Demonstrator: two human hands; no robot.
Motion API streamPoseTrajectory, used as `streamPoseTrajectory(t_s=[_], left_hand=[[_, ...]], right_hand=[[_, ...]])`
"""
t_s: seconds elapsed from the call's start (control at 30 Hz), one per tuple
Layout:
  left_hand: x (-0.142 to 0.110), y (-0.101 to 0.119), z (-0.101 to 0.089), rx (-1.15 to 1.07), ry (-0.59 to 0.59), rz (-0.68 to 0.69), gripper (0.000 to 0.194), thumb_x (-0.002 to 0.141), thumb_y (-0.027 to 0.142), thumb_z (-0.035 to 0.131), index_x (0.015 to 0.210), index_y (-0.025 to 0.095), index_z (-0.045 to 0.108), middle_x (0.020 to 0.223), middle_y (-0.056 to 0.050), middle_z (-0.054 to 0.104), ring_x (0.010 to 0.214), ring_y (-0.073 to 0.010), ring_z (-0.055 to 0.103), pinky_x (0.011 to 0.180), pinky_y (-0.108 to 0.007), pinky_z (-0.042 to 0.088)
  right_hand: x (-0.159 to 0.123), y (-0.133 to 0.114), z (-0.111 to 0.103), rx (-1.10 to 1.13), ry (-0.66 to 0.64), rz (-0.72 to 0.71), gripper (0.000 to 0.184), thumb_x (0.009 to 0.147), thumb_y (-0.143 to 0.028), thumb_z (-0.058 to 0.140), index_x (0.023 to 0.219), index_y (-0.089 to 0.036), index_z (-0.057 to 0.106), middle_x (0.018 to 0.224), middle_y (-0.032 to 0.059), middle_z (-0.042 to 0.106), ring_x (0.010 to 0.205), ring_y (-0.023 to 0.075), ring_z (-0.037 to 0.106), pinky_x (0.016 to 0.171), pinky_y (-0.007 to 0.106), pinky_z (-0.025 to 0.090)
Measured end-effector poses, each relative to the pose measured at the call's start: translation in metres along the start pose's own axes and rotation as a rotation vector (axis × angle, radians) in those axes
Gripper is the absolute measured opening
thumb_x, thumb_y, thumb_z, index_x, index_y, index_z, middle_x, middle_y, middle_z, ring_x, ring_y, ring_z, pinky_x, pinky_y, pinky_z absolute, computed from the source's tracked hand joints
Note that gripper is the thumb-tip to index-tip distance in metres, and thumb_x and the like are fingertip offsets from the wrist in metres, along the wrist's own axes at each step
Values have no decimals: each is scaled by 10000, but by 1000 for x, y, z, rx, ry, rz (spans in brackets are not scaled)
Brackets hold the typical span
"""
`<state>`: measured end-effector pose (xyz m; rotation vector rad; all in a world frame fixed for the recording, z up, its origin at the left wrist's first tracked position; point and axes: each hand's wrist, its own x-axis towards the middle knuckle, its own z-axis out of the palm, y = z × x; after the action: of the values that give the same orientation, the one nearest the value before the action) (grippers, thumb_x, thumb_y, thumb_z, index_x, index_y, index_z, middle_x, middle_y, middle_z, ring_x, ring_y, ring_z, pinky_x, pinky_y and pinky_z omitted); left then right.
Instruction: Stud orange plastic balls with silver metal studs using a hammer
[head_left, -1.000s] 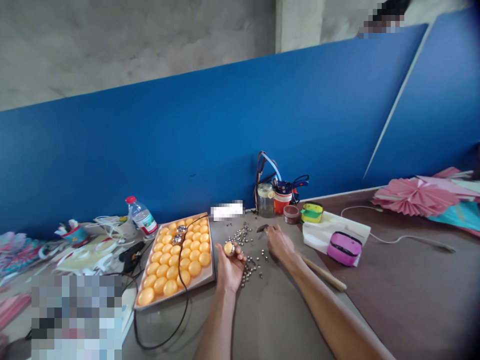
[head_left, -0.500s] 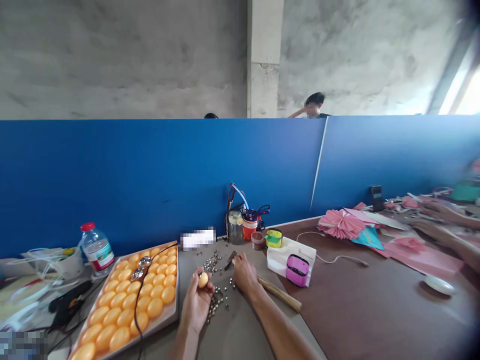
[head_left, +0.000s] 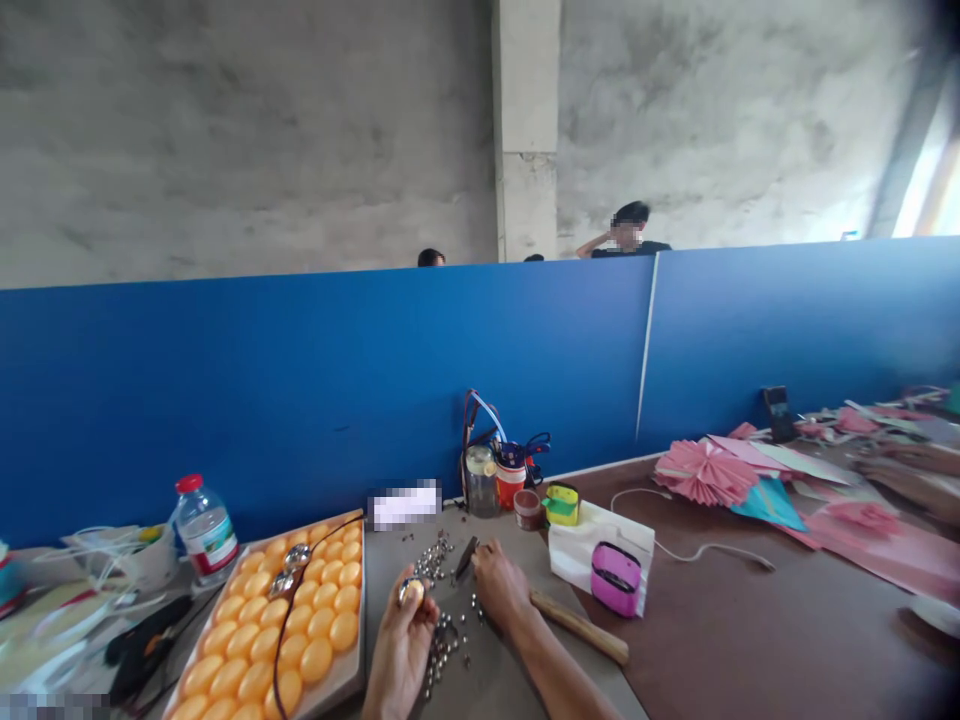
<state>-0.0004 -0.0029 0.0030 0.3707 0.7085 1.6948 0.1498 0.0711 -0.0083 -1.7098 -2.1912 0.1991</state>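
My left hand (head_left: 405, 640) is closed around a small round orange piece (head_left: 412, 590) with a shiny metallic edge, held up between thumb and fingers above the grey work surface. To its right, my right hand (head_left: 501, 582) is closed over a hammer (head_left: 581, 628). The dark head (head_left: 465, 558) shows beyond my fingers and the wooden handle sticks out past my wrist; the handle's middle is hidden under my hand. Small shiny metal pieces (head_left: 444, 640) lie scattered between and in front of my hands.
At left, a tray of orange domes (head_left: 322, 625) carries a dark cord and shiny round pieces; a red-capped bottle (head_left: 206, 535) stands behind. Further back are a glass jar (head_left: 481, 485), an orange cup (head_left: 511, 488) and a purple band (head_left: 616, 580). Pink paper (head_left: 862, 540) lies right, near another person's hands.
The view has tilted up slightly, so the table items appear lower. My left hand has turned the round piece, showing more of its shiny edge. My right hand stays at the hammer.
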Motion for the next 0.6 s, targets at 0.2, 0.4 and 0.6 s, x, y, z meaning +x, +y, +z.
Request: streamPoseTrajectory(t_s=[0.2, 0.4, 0.6], left_hand=[[4, -8, 0, 33, 30, -32, 267, 622, 190, 734, 845, 150, 593, 727, -21, 622, 553, -96, 560, 512, -208, 482], [7, -8, -3, -26, -3, -79, 257, 682, 341, 692, 820, 147, 594, 626, -14, 584, 486, -100, 507, 477, -227, 446], [4, 0, -8, -64, -99, -76, 332, 650, 443, 693, 743, 144, 586, 600, -12, 563, 454, -88, 460, 481, -231, 411]], right_hand=[[1, -4, -20, 2, 44, -14, 276, 900, -230, 317, 1004, -179, 567, 1044, 121, 576, 760, 169, 639, 628, 251, 443], [-5, -28, -48, 183, 32, -144, 296, 924, -269, 286, 983, -201, 568, 986, 81, 617, 788, 147, 624, 643, 219, 401], [-20, -57, -68, 348, -19, -279, 300, 915, -234, 291, 881, -170, 582, 771, 66, 660, 690, 140, 608, 572, 212, 351]])
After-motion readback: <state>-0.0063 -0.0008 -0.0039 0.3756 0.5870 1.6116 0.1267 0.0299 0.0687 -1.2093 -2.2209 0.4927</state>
